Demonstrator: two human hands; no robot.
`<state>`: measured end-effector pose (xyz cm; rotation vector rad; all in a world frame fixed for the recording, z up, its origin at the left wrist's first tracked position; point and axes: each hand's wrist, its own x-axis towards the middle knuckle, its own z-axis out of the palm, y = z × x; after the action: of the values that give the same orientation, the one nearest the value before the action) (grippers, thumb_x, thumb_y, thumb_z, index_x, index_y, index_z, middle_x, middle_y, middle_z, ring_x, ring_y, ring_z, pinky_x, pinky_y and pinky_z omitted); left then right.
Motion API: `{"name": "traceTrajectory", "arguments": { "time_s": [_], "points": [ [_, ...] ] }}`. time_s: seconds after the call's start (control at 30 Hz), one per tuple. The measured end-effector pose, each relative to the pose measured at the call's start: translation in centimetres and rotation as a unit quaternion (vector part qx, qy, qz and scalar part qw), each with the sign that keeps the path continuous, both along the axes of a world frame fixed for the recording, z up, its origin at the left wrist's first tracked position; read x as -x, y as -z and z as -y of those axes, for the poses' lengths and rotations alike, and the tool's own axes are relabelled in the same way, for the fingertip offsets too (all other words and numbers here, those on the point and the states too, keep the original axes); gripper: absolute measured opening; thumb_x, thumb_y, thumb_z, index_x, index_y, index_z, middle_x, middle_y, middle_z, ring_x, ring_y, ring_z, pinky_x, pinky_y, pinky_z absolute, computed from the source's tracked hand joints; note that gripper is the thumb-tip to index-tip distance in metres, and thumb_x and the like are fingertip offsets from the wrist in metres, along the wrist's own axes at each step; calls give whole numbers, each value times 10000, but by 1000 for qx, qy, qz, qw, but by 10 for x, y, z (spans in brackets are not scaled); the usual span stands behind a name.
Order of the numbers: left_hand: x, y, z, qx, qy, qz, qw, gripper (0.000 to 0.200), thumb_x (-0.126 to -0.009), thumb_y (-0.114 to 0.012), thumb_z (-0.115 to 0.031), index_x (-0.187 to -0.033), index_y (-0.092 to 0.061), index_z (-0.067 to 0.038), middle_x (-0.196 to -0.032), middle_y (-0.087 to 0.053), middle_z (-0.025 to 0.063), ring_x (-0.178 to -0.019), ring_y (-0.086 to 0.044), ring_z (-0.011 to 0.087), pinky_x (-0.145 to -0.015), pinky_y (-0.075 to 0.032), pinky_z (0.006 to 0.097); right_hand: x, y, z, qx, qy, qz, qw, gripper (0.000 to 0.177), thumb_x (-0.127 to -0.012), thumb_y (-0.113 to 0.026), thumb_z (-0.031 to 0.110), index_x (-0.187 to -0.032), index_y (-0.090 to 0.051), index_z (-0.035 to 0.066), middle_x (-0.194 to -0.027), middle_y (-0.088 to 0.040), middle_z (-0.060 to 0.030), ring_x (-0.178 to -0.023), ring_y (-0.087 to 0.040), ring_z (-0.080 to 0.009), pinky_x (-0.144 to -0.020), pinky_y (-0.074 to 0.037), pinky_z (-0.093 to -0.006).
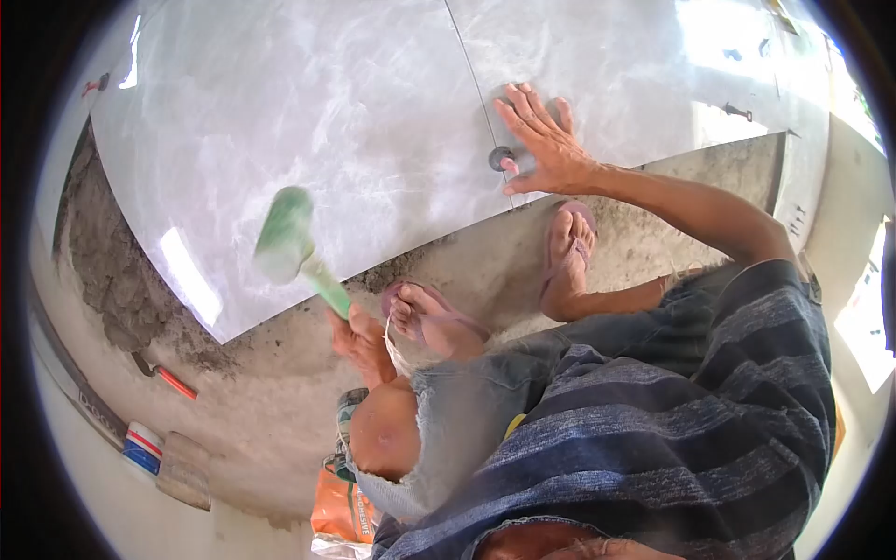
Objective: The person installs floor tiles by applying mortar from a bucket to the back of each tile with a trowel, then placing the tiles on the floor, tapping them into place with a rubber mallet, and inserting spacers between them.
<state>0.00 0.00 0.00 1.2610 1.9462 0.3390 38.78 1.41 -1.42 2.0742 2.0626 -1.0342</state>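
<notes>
My left hand point(359, 343) is closed around the green handle of a mallet point(287, 235). The mallet's head, green with a pale face, is smeared by motion over a large grey tile point(317, 121). Fingers spread, my right hand point(549, 149) lies on the neighbouring tile point(616, 56), just right of the seam. Close to its thumb, a round black tile leveler point(501, 159) with a pinkish-red stem sits on that seam.
More levelers point(737, 112) stand at the tile edges. Rough mortar point(117, 252) borders the left tile, with a red-handled tool point(175, 381) nearby. A white-and-blue tub point(143, 446) and an orange adhesive bag point(341, 504) are lower left. My sandalled feet point(569, 247) rest on bare concrete.
</notes>
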Motion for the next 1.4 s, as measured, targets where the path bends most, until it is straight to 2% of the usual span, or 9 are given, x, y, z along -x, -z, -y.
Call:
{"name": "traceTrajectory", "arguments": {
  "time_s": [0.07,0.17,0.27,0.37,0.47,1.0,1.13,1.27,1.4],
  "points": [
    [-9,-2,-10,42,90,-120,988,410,-938,-453,-437,-1002,-608,-62,-726,-634,204,-668,-622,408,-602,-480,469,0,2,-2,-19,-2,7,1000,1138,-675,-764,474,-1535,-94,148,-1595,-55,-150,-1475,-5,-341,-1099,-31,-675],
    [-12,-7,-11,43,83,-93,991,401,-949,-435,-419,-978,-596,-53,-719,-618,212,-679,-611,426,-604,-472,470,4,-2,2,3,2,12,1000,1149,-669,-769,481,-1535,-94,144,-1593,-54,-158,-1476,6,-339,-1101,-33,-672],
    [-23,-12,-15,31,55,-62,996,470,-941,-436,-404,-1062,-599,20,-781,-613,277,-684,-581,431,-618,-429,476,8,2,3,-30,17,7,999,1151,-670,-763,495,-1537,-86,154,-1593,-45,-160,-1476,23,-337,-1104,-32,-670],
    [-24,-8,-12,38,53,-68,996,479,-939,-439,-407,-1068,-594,27,-798,-621,273,-705,-576,450,-633,-437,474,5,7,5,-25,6,20,999,1216,-651,-779,574,-1540,-64,151,-1597,-9,-155,-1473,37,-357,-1092,-20,-673],
    [3,11,9,47,21,-4,999,379,-941,-449,-391,-924,-596,-42,-703,-621,188,-656,-612,396,-609,-473,464,0,6,3,8,-9,15,1000,1209,-657,-775,571,-1540,-65,150,-1597,-9,-155,-1472,34,-360,-1089,-22,-678],
    [-35,-38,6,101,93,-25,990,495,-935,-428,-423,-993,-620,29,-835,-615,237,-737,-581,433,-653,-455,454,1,3,0,-6,-16,17,1000,1219,-636,-781,581,-1537,-84,145,-1597,-21,-152,-1473,18,-361,-1074,-54,-693],
    [-32,-30,11,133,88,-12,987,503,-938,-401,-427,-958,-624,23,-992,-611,179,-771,-601,407,-663,-462,434,6,1,4,-14,-6,26,1000,1203,-657,-758,609,-1537,-86,142,-1599,-22,-146,-1473,11,-363,-1078,-60,-687],
    [-35,-29,9,94,100,-20,990,468,-933,-421,-395,-910,-633,22,-859,-628,177,-704,-622,359,-623,-465,425,1,7,5,-27,-11,26,999,1175,-658,-754,600,-1538,-108,165,-1601,-49,-127,-1477,-6,-335,-1082,-78,-695],
    [-32,-18,19,90,76,3,993,454,-927,-437,-388,-901,-637,19,-802,-623,173,-670,-617,350,-607,-464,427,-21,1,-7,33,-92,38,995,899,-851,-629,455,-1537,-133,153,-1601,-84,-122,-1476,-56,-332,-1107,-121,-631]
  ]
}}
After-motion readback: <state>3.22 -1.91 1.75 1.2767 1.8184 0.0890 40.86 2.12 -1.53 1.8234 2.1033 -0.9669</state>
